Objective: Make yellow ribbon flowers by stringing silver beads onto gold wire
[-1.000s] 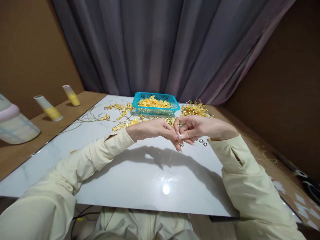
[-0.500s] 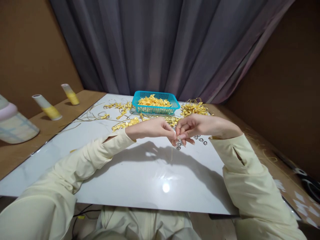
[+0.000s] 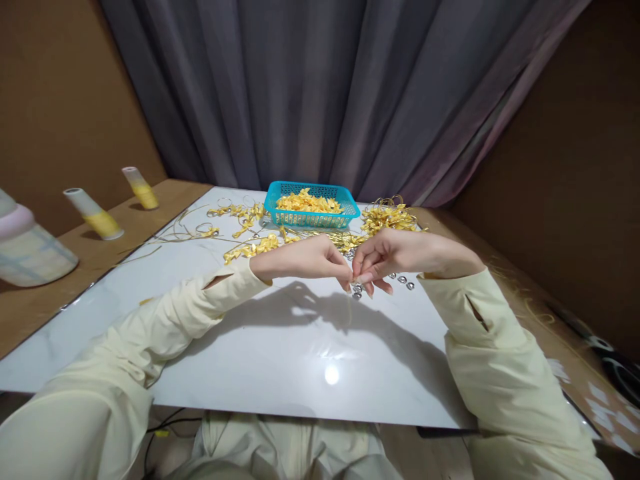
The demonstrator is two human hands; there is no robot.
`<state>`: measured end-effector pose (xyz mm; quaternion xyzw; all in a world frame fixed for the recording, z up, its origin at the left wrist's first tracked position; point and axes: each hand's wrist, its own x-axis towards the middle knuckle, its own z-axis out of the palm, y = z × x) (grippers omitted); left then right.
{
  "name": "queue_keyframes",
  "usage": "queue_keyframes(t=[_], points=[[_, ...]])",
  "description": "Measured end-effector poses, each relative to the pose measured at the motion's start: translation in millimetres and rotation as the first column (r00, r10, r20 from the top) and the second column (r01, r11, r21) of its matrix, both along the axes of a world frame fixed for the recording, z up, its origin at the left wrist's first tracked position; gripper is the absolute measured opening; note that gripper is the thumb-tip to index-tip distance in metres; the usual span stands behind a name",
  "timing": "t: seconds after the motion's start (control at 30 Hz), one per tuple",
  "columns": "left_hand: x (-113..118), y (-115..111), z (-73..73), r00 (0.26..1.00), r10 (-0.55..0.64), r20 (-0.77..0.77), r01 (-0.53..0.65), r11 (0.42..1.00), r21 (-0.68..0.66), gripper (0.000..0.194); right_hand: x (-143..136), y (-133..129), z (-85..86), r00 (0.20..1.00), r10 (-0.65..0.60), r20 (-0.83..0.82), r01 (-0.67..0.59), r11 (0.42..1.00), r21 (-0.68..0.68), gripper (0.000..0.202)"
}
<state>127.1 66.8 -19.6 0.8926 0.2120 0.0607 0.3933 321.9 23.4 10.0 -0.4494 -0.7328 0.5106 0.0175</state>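
My left hand [image 3: 320, 257] and my right hand [image 3: 387, 257] meet above the white tabletop [image 3: 280, 363], fingertips almost touching. Closed in a pinch, the left fingers have a thin pale-gold cord [image 3: 349, 310] hanging below them. The right thumb and index finger are pressed together at the same spot, their other fingers loosely curled. Small silver rings [image 3: 357, 292] show right at these fingertips, apparently in the right hand's grip; the fingers partly hide them. More silver rings [image 3: 402, 279] lie on the table beside and behind the right hand.
A blue basket [image 3: 315, 217] holds yellow ribbon pieces [image 3: 307, 201]. Gold-cord bundles with yellow bows [image 3: 390, 217] lie right of it, others [image 3: 250, 248] to the left. Two yellow thread spools [image 3: 103, 223] and a cup [image 3: 35, 247] stand left. Scissors [image 3: 615, 360] lie at the right.
The hanging cord end has shifted slightly to the right. The right fingertips have moved a little and cover more of the silver rings. Both arms stay almost in place.
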Motion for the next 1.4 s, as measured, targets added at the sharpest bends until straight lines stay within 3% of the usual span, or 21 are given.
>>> queue_keyframes(t=[0.3, 1.17, 1.4], points=[[2, 0, -5.6, 0.997, -0.050, 0.051, 0.052, 0.998, -0.037, 0.024, -1, 1, -1.6, 1.000, -0.010, -0.012, 0.010, 1.000, -0.029, 0.028], [3, 3, -10.7, 0.998, -0.055, 0.014, 0.055, 0.998, -0.029, 0.028, 0, 4, -9.3, 1.000, 0.006, -0.020, -0.006, 1.000, -0.014, 0.024], [3, 5, -8.4, 0.997, -0.051, 0.051, 0.049, 0.998, 0.043, 0.025, 0, 4, -9.5, 1.000, 0.002, -0.007, -0.002, 1.000, 0.020, 0.018]])
